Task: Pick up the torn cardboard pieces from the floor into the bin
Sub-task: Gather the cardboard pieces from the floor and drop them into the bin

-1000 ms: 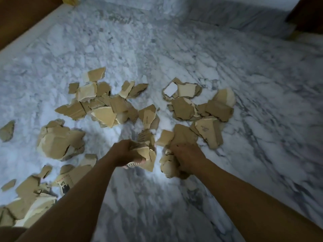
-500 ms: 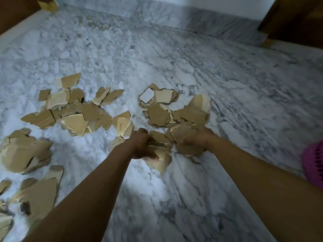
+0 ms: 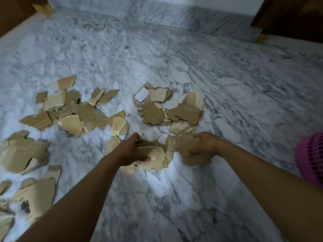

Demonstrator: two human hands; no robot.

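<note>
Hands full: left hand (image 3: 134,151) and right hand (image 3: 201,145) each clutch cardboard scraps (image 3: 157,154); heaps litter floor (image 3: 174,58) centre-left, pink bin (image 3: 311,159) at right edge

A grey-veined white marble floor (image 3: 201,70) carries torn cardboard in loose heaps. One heap (image 3: 70,110) of overlapping brown and pale scraps lies left of centre. A second heap (image 3: 167,109) lies just right of it, with a white-faced piece (image 3: 142,95) at its far edge. More pieces (image 3: 22,154) sit at the left edge, and larger ones (image 3: 36,196) lie nearer at the lower left. A pink bin (image 3: 311,159) stands on the floor at the right edge
</note>
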